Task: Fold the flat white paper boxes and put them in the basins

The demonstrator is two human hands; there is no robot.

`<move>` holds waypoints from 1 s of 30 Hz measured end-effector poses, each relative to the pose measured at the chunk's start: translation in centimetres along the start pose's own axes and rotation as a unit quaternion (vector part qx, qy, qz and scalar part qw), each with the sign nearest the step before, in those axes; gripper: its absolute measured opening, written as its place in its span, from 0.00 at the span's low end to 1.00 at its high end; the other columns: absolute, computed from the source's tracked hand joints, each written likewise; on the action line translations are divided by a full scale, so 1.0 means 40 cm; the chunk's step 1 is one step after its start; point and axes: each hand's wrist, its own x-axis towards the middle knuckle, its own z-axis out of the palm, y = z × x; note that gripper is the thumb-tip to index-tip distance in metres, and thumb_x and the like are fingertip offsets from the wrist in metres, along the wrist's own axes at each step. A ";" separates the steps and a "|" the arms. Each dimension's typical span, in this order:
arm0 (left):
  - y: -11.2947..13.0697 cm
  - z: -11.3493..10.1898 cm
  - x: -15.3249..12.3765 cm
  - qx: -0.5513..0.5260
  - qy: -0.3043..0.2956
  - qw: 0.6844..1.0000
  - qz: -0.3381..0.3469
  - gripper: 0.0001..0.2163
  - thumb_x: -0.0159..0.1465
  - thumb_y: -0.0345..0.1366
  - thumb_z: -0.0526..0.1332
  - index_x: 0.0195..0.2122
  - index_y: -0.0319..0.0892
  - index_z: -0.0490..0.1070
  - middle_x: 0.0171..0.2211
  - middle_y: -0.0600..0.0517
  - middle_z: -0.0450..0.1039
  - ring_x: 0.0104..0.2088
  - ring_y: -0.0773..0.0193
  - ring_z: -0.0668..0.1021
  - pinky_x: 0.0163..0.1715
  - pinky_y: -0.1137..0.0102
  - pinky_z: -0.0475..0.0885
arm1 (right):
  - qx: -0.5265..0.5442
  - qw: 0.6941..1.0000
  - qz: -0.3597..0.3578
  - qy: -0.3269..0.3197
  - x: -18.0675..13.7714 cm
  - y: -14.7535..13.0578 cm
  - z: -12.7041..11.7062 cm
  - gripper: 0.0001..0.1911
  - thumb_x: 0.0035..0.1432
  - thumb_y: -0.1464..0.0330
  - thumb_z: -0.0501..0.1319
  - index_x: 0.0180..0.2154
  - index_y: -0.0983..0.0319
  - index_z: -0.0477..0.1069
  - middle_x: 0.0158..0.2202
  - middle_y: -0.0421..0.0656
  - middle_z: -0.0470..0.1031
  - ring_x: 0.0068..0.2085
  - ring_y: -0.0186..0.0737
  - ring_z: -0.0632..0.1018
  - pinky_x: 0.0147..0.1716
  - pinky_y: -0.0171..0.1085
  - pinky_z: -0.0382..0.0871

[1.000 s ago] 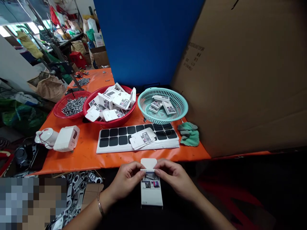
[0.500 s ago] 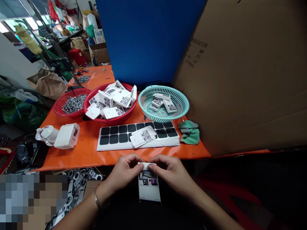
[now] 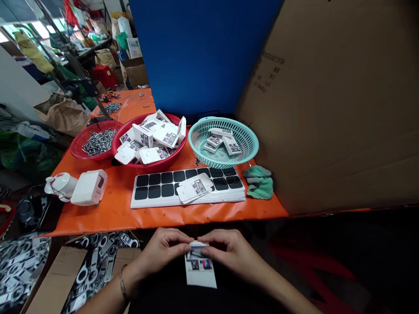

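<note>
A small white printed carton (image 3: 200, 271) is held upright in front of me, below the orange table's near edge. My left hand (image 3: 165, 252) pinches its top from the left, fingers closed on it. From the right, my right hand (image 3: 226, 253) pinches the same top end. The top flap lies folded down under my fingertips. A flat unfolded carton (image 3: 194, 188) lies on a stack of white sheets with black pads (image 3: 157, 186) just beyond my hands.
A red bowl (image 3: 149, 167) holds several folded cartons; a teal basket (image 3: 250, 146) holds three more. A red basket of metal parts (image 3: 98, 141) sits far left. Green gloves (image 3: 259, 182), a white box (image 3: 87, 187), a cardboard wall (image 3: 334, 104) and a box of parts (image 3: 88, 272) surround.
The carton's top flap stood open a second ago; now it is folded down under my fingers. Both hands and the carton have dropped lower and nearer to me.
</note>
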 end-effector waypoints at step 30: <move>-0.108 -0.055 0.313 0.416 0.160 0.871 0.207 0.28 0.64 0.28 0.60 0.65 0.40 0.54 0.62 0.39 0.60 0.63 0.50 0.63 0.63 0.49 0.59 | 0.108 0.971 0.079 0.200 0.320 0.058 -0.112 0.12 0.47 0.63 0.68 0.25 0.63 0.69 0.12 0.34 0.64 0.12 0.28 0.61 0.10 0.28 0.50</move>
